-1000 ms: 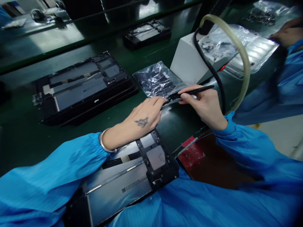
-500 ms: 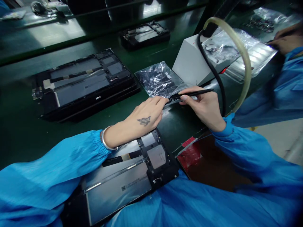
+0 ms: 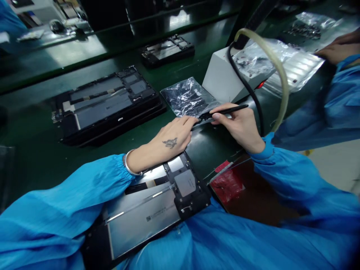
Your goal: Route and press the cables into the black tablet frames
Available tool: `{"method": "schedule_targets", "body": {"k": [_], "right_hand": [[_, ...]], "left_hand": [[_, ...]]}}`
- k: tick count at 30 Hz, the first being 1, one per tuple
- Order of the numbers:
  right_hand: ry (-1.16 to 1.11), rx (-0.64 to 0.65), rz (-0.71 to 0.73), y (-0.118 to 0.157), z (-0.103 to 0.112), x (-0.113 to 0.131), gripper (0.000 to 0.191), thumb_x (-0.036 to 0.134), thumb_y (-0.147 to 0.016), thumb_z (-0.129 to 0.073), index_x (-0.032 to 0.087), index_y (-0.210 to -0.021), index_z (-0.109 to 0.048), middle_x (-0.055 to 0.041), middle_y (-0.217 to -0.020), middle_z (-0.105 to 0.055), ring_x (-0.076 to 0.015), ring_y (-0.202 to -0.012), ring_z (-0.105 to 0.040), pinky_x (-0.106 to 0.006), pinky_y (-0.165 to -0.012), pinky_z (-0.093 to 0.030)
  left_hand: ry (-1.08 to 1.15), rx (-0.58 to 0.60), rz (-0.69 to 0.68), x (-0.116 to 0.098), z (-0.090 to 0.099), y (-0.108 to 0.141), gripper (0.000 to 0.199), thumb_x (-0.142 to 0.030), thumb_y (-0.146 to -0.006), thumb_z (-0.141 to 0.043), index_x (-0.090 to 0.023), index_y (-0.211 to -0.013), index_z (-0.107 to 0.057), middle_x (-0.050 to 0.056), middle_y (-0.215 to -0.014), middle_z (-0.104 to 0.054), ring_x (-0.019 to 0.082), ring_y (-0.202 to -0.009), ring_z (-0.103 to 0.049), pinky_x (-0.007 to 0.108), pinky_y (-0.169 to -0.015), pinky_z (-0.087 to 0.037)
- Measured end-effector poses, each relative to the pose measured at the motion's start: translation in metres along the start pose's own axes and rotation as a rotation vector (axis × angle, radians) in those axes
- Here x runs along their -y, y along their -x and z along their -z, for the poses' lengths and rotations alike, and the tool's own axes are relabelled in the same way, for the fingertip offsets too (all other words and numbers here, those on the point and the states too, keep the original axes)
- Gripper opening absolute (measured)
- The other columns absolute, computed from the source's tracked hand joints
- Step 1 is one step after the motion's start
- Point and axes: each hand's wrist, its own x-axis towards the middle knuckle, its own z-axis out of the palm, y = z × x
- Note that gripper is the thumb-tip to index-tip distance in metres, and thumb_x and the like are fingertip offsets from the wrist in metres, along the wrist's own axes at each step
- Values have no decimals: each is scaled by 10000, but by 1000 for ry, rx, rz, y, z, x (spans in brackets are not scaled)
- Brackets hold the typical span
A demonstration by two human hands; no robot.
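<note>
Holding a black tool [image 3: 234,109] at the near edge of a plastic bag [image 3: 187,95]

Thumb and fingers of the right hand [image 3: 242,126] clamp the tool like a pen, probably for control, tip toward nine o'clock. Fingers of the left hand [image 3: 174,135] lie together at the bag, which spreads toward one o'clock, seemingly steadying it; whether they pinch anything is hidden. The left palm faces down, wrist over an open tablet [image 3: 143,221] at seven o'clock. A tablet stack [image 3: 105,107] sits at ten from that hand, a white box [image 3: 221,75] at one, past the bag.
</note>
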Motion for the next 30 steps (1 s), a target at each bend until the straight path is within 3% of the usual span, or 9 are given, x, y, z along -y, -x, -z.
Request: {"method": "schedule_targets", "body": {"k": [6, 10, 13, 16, 19, 21, 24, 27, 30], "right_hand": [[-227, -278, 61, 54, 42, 27, 106, 411, -892, -784, 321, -946, -799, -3, -898, -729, -180, -728, -720, -328, -656, -661], [72, -508, 303, 123, 95, 36, 172, 266, -909, -756, 364, -1041, -804, -12, -920, -765, -224, -819, -732, -411, -766, -637], [215, -837, 385, 161, 127, 26, 221, 214, -752, -877, 320, -939, -830, -31, -883, -776, -269, -882, -725, -466, -858, -608], [-107, -1184, 262, 170, 148, 8, 187, 342, -717, -917, 247, -825, -797, -24, -827, -732, -218, -804, -700, -447, -863, -620], [-448, -1228, 140, 164, 163, -13, 303, 496, -788, -856, 233, -892, -747, 1, -809, -678, -170, -753, -680, -440, -832, -648], [-644, -1197, 59, 159, 171, -27, 372, 533, -727, -894, 232, -871, -728, 8, -781, -669, -162, -775, -686, -425, -875, -650], [-881, -1186, -6, 155, 180, -43, 312, 437, -724, -923, 226, -846, -728, 9, -784, -695, -143, -806, -702, -329, -896, -644], [-1086, -1178, -1, 155, 186, -40, 175, 299, -949, -735, 209, -799, -725, 21, -745, -704, -99, -758, -709, -217, -835, -629], [-1346, -1041, -16, 151, 177, -16, 577, 344, -1125, -330, 182, -695, -679, 27, -690, -671, -50, -659, -682, -149, -750, -595]], "left_hand": [[-149, -120, -123, -8, 13, -12, 393, -154, -1018, -402, -143, -1395, -511, 194, -1523, -466, 298, -1429, -457, 521, -1170, -441], [18, -58, -289, -60, 18, -70, 323, -145, -1001, -402, -152, -1240, -618, 126, -1275, -677, 236, -1220, -630, 447, -1093, -508], [482, 151, -240, -121, -10, -125, 322, -222, -991, -471, -170, -1279, -605, 102, -1309, -689, 211, -1208, -660, 403, -1105, -508], [1079, 390, -5, -179, -51, -174, 447, -291, -1006, -473, -205, -1445, -487, 112, -1576, -493, 242, -1433, -523, 414, -1183, -453], [1413, 447, 204, -219, -82, -201, 518, -210, -1000, -432, -180, -1517, -413, 100, -1640, -402, 243, -1511, -430, 395, -1253, -374], [1487, 451, 224, -234, -90, -204, 551, -183, -994, -425, -134, -1540, -368, 111, -1645, -389, 239, -1519, -416, 375, -1273, -351], [1519, 461, 186, -238, -84, -187, 526, -195, -998, -412, -160, -1521, -370, 97, -1655, -379, 222, -1520, -416, 371, -1276, -350], [1494, 457, 146, -215, -59, -153, 474, -247, -1002, -448, -205, -1472, -410, 96, -1663, -369, 232, -1520, -415, 417, -1276, -342], [1309, 373, 22, -170, -19, -108, 498, -299, -996, -517, -211, -1475, -415, 126, -1648, -392, 262, -1487, -461, 440, -1225, -400]]}}
